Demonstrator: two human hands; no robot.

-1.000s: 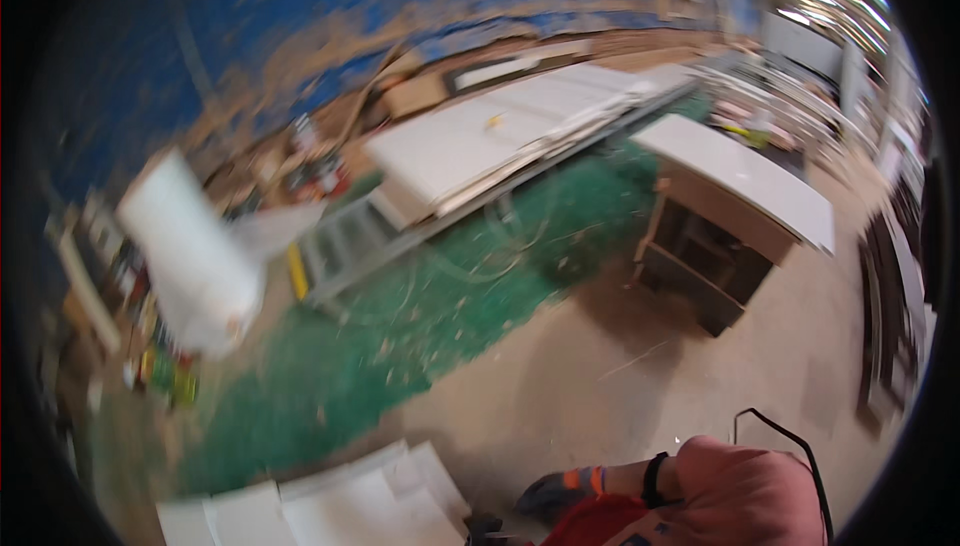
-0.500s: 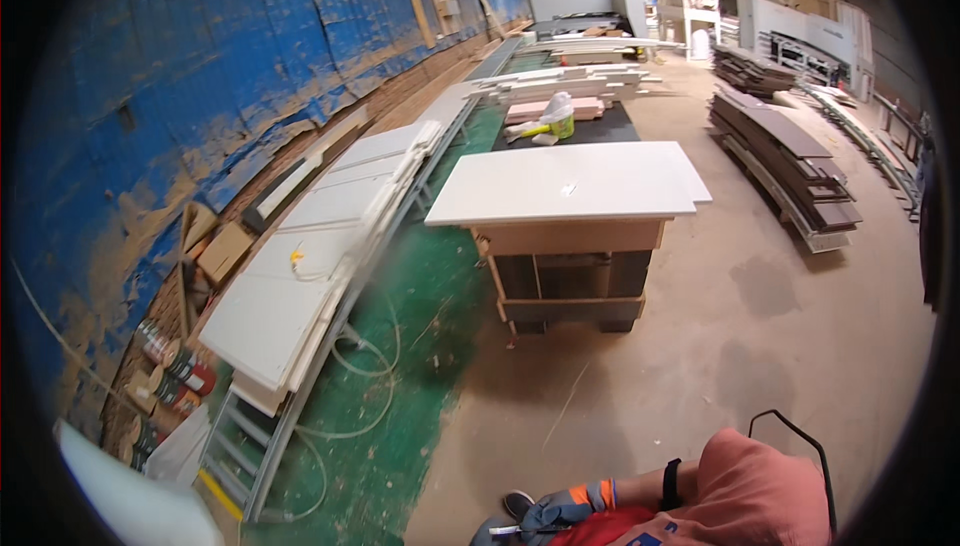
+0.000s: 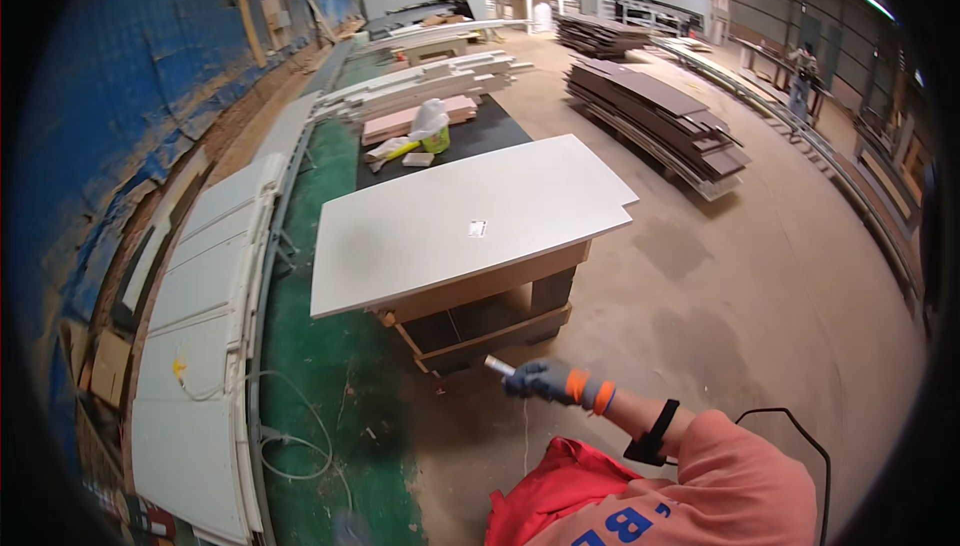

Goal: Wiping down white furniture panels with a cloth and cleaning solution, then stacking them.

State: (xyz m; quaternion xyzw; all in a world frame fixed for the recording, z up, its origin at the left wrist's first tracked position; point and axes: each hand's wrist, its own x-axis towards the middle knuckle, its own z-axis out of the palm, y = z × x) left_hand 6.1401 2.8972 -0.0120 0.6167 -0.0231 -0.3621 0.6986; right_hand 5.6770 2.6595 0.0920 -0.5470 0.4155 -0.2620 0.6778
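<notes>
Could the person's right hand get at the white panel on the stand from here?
Probably yes: the right hand looks near the white panel, with nothing visible blocking the way, though it already holds a slim pale object.

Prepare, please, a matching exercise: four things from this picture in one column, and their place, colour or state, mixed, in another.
Things:
1. Right hand
2. Labelled board
3. Brown boards
4. Forearm band

Descriptions:
A. In a stack
B. Black
C. Gloved, holding a slim tool
D. Lying on a stand

Pairs: 1-C, 2-D, 3-A, 4-B
</notes>
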